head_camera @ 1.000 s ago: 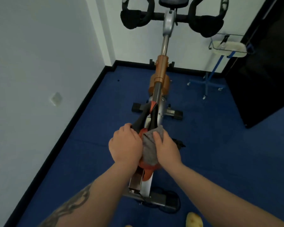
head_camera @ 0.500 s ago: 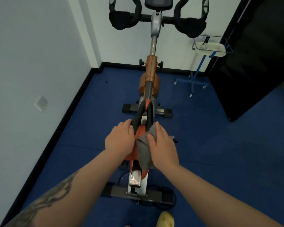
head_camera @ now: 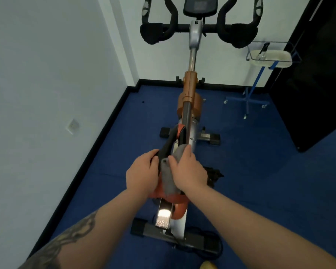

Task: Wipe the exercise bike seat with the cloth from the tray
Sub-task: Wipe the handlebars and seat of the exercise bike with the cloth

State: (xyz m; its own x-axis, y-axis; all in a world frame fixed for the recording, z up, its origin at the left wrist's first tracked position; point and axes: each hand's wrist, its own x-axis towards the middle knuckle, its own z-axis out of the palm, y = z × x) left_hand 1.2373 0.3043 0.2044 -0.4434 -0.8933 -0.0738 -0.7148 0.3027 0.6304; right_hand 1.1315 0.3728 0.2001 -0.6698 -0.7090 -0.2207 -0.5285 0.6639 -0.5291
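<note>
Centre of frame: grey cloth (head_camera: 168, 176) pressed flat on the orange-and-black bike seat (head_camera: 164, 196) under the right hand (head_camera: 188, 171), left hand (head_camera: 142, 175) curled gripping the seat's left edge; wire tray (head_camera: 270, 55) at upper right.

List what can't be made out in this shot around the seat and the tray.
- Seat top, head view: mostly covered by both hands and the cloth.
- Right hand fingers: underside pressed into the cloth, grip unseen.
- Tray contents: too small to identify.
- Handlebars: tops cropped by the frame edge.
</note>
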